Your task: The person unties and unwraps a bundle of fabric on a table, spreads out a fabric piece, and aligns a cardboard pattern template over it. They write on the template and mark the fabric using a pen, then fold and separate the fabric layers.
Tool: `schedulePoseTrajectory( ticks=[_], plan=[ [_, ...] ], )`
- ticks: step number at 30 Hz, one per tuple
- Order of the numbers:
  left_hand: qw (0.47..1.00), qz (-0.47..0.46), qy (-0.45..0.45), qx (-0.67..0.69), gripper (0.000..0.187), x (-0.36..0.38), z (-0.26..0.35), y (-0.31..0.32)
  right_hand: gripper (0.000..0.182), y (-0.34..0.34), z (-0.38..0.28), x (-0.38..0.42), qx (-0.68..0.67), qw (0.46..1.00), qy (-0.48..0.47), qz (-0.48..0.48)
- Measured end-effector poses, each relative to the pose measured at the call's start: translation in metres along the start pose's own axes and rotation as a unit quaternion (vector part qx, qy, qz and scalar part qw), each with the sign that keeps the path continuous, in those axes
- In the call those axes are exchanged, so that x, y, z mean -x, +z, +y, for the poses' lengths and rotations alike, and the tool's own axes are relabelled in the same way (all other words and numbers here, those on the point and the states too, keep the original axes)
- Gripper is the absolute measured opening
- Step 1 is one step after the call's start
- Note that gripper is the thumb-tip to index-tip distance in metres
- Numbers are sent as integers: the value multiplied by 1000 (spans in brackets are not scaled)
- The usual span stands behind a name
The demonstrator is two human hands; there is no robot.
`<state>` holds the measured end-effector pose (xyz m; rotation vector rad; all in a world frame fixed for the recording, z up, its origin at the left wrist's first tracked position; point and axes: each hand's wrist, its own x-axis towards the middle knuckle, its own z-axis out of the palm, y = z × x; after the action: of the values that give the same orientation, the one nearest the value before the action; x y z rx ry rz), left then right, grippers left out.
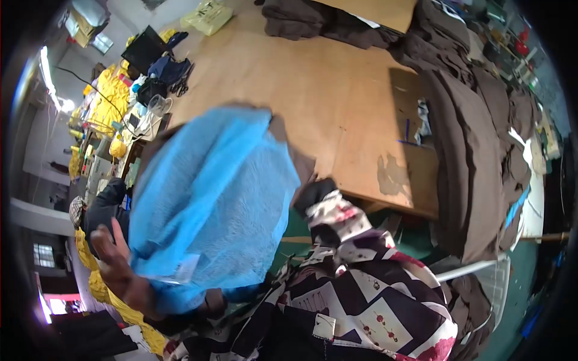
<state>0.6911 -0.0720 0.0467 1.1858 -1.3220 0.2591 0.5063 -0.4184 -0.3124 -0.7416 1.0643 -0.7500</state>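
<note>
A light-blue, thin, sheer-looking cloth (211,198) is spread out in front of me, above the near side of the table. Dark brown fabric (295,162) shows behind its upper and right edges. Low on the cloth is a small whitish patch (184,269), too blurred to read. My left hand (129,274) is at the cloth's lower left edge, its visible fingers stretched upward and apart. On the right, a patterned sleeve with a black cuff reaches to the brown fabric's edge; my right hand's fingers are hidden there, so its hold cannot be seen.
The wooden table (337,90) has a worn patch near its front edge. Brown fabric piles (469,162) line its right and far sides. Yellow fabric (108,99) lies on the left worktop. A person in dark clothes (105,207) is beyond the cloth. A white plastic crate (500,289) stands lower right.
</note>
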Motion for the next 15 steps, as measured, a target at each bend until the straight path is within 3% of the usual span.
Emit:
schedulePoseTrajectory(
  ticks=[2,4,6,7,9,10,11,13,14,15],
  plan=[
    [989,134,21,-57,15,-31,-25,34,41,14,-10,-63,11,1000,-4,27],
    [993,89,3,-77,12,-55,-81,42,40,28,-20,-120,24,998,-7,53],
    [952,-129,-204,-191,13,-81,-122,86,40,35,-26,-168,38,997,-7,69],
    [962,-120,-116,-214,17,-86,-149,136,39,35,-31,-185,40,997,-10,63],
    [924,-277,-33,-260,19,-73,-208,191,39,11,3,-236,-12,999,-45,13],
    [889,-347,-38,-296,41,-50,-237,205,39,-5,28,-271,-71,994,-67,-58],
    [847,-437,-57,-298,65,-21,-267,211,41,-17,-30,-176,222,963,-31,153],
    [764,-586,-102,-250,78,66,-340,205,29,-14,-34,-125,31,973,73,217],
    [798,-536,-126,-244,81,84,-344,207,27,-37,6,-138,-83,978,-5,193],
    [817,-526,-140,-191,80,78,-346,207,26,-40,2,-125,-31,984,27,176]
  ],
)
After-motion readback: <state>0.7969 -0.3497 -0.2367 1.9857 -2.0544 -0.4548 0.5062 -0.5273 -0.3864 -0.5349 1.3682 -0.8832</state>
